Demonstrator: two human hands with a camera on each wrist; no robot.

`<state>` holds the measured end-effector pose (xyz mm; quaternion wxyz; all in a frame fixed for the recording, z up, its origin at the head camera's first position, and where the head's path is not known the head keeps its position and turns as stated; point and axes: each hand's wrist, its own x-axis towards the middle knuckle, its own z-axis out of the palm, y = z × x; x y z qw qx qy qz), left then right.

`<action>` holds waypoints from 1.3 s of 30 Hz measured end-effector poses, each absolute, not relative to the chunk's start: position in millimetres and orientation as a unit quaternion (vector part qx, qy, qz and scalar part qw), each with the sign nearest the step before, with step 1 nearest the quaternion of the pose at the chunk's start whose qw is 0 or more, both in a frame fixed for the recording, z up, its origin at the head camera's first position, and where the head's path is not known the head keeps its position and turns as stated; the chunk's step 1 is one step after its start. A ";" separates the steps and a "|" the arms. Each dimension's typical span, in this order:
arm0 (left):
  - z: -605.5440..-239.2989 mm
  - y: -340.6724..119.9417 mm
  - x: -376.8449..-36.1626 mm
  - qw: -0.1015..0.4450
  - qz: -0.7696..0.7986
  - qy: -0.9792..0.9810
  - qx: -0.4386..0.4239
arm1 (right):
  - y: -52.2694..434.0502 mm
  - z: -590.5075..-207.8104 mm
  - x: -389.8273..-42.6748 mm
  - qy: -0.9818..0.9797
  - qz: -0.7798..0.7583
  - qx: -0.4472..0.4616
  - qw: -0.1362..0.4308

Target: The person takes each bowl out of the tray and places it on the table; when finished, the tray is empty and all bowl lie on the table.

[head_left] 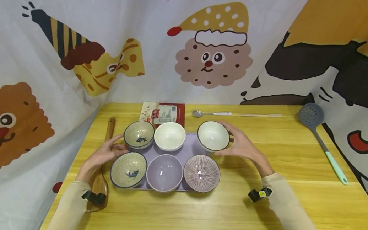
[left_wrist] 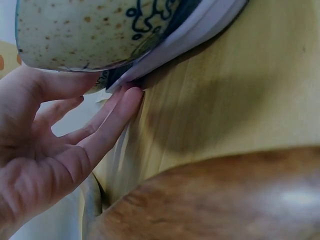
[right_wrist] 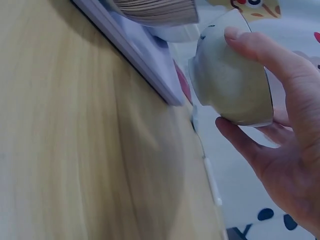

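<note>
My right hand (head_left: 238, 142) grips a white bowl with a dark rim (head_left: 213, 135) by its side, fingers and thumb spread around it. In the right wrist view this bowl (right_wrist: 232, 75) is raised above the table, by the corner of the purple tray (right_wrist: 150, 75). My left hand (head_left: 105, 154) is at the left side of the tray (head_left: 190, 142), beside two speckled bowls. Its fairly straight fingers (left_wrist: 102, 130) touch the tray's edge, and the thumb lies close against a speckled bowl (left_wrist: 95, 35). A white bowl (head_left: 169, 136), a plain purple bowl (head_left: 164, 173) and a striped bowl (head_left: 201, 173) also stand on the tray.
A wooden spatula (head_left: 98, 191) lies under the left forearm. Behind the tray are a red and white packet (head_left: 168, 114), a spoon (head_left: 211, 113) and thin sticks (head_left: 261, 115). A grey skimmer with a green handle (head_left: 321, 139) lies at the right.
</note>
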<state>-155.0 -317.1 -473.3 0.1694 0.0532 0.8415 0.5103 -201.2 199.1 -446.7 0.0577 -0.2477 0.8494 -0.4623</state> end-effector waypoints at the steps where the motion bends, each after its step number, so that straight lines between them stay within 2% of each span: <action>1: -474.2 -317.8 -155.3 0.175 0.513 0.839 0.050 | 202.5 -446.0 -200.1 0.850 -0.464 -0.244 0.054; 8: -469.3 -328.5 -152.5 0.261 0.566 0.781 0.043 | 225.6 -441.9 -193.7 0.865 -0.452 -0.216 0.036; 11: -468.7 -332.7 -151.6 0.281 0.586 0.758 0.057 | 232.9 -441.8 -191.3 0.868 -0.449 -0.209 0.031; 28: -468.8 -332.2 -156.9 0.302 0.584 0.749 0.078 | 267.5 -446.8 -175.8 0.878 -0.448 -0.170 0.004; 39: -465.8 -331.2 -163.4 0.326 0.552 0.759 0.108 | 312.5 -454.9 -168.2 0.896 -0.430 -0.109 -0.012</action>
